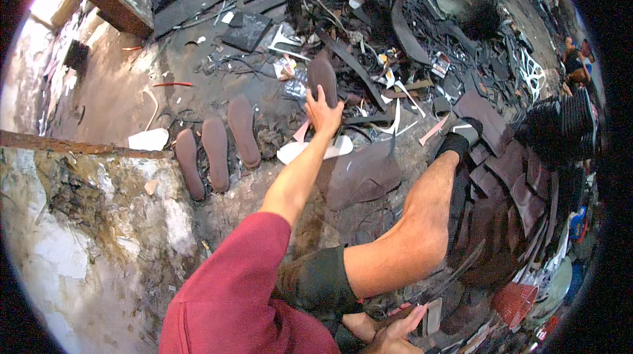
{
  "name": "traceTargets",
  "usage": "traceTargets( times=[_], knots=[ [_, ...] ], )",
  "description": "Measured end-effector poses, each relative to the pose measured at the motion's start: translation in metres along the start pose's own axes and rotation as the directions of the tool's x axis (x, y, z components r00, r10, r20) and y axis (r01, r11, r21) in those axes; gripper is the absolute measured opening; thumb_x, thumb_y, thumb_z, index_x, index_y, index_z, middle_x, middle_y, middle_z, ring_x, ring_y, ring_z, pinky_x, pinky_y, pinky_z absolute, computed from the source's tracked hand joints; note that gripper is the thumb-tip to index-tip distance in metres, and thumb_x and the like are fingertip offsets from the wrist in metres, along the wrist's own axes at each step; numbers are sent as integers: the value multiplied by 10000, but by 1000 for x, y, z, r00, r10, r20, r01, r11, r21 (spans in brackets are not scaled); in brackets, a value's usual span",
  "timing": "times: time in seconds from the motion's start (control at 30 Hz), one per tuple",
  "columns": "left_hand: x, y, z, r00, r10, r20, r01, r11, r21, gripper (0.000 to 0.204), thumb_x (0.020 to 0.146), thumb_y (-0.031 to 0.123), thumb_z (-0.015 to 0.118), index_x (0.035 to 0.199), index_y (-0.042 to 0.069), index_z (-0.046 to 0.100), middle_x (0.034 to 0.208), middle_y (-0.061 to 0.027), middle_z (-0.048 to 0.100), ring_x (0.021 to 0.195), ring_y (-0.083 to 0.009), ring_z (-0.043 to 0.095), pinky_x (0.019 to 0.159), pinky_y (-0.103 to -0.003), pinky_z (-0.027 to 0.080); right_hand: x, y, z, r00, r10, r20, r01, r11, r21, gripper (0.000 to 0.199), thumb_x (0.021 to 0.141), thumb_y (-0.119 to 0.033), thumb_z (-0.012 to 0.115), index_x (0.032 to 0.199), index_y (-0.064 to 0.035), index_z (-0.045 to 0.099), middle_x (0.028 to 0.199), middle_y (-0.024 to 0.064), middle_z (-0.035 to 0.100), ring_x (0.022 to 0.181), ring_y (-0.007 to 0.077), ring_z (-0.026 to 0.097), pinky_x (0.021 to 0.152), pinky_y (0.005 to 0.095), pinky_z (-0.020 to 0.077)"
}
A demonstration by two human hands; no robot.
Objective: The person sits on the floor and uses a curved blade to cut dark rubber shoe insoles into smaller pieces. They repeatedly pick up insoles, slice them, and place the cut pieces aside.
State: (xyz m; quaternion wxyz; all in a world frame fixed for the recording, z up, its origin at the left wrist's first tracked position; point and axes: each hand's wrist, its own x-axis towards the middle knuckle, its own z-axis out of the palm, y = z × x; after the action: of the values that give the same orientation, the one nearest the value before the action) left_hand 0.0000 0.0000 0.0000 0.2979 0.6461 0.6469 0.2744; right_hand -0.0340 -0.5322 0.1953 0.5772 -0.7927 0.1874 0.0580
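My left hand [323, 113] reaches forward and grips the near end of a dark brown shoe sole [322, 70], fingers over its top and thumb at its right side. Three more brown soles lie in a row to the left: a narrow sole [190, 164], a middle sole [215, 154] and a right-hand sole [244, 131]. Under my left wrist is a white sole-shaped piece [315, 149]. Low in the view, beside my bent leg, my right hand [399, 334] has its fingers stretched out near a small grey block [433, 316]; its palm is partly hidden.
Black and white offcuts [369, 57] are heaped ahead. Brown sheet scraps [501, 176] pile up right of my sandalled foot [465, 133]. A brown sheet [366, 173] lies before my knee, a red basket [515, 302] at lower right. A worn concrete ledge [92, 235] rises at left.
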Motion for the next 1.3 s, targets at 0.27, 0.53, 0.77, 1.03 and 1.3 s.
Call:
traceTargets(
  times=[0.27,0.53,0.77,1.03,1.3],
  knots=[
    [-10,-76,-47,990,-13,-142,44,975,219,688,775,477,745,1343,127,579,1481,-231,361,1288,-420,362,1050,-545,328,7,15,-9,999,-11,35,13,999,-47,524,1019,-343,462,1470,-86,386,796,43,548,596,137,494,482,268,388],
    [-2,-164,-155,903,-247,-352,353,894,278,831,685,410,773,1402,106,483,1400,-195,466,1258,-409,425,1059,-507,356,-4,8,1,992,-120,27,123,983,-134,517,1027,-299,449,1444,3,410,1172,143,577,969,236,572,836,360,466],
    [47,-129,-140,945,-209,-251,297,868,398,663,701,424,767,1297,168,634,1408,-179,463,1230,-407,458,1015,-478,427,-12,1,4,984,-150,92,164,973,-164,528,1029,-298,436,1423,52,427,1439,175,444,1275,276,449,1073,387,351],
    [47,-96,-67,945,-220,-243,288,912,293,744,693,414,806,1338,143,553,1393,-212,420,1237,-409,440,1031,-492,407,-3,19,-4,999,-32,-28,31,999,-22,501,1026,-326,456,1441,-47,422,935,73,592,695,149,540,584,270,448],
    [26,-103,-78,966,6,-257,97,917,386,682,745,514,723,1273,101,591,1290,-255,475,1162,-431,471,971,-526,410,4,-51,47,994,-43,-102,57,989,137,507,1023,-277,494,1477,-78,389,744,11,539,571,95,459,491,236,373]
  ],
)
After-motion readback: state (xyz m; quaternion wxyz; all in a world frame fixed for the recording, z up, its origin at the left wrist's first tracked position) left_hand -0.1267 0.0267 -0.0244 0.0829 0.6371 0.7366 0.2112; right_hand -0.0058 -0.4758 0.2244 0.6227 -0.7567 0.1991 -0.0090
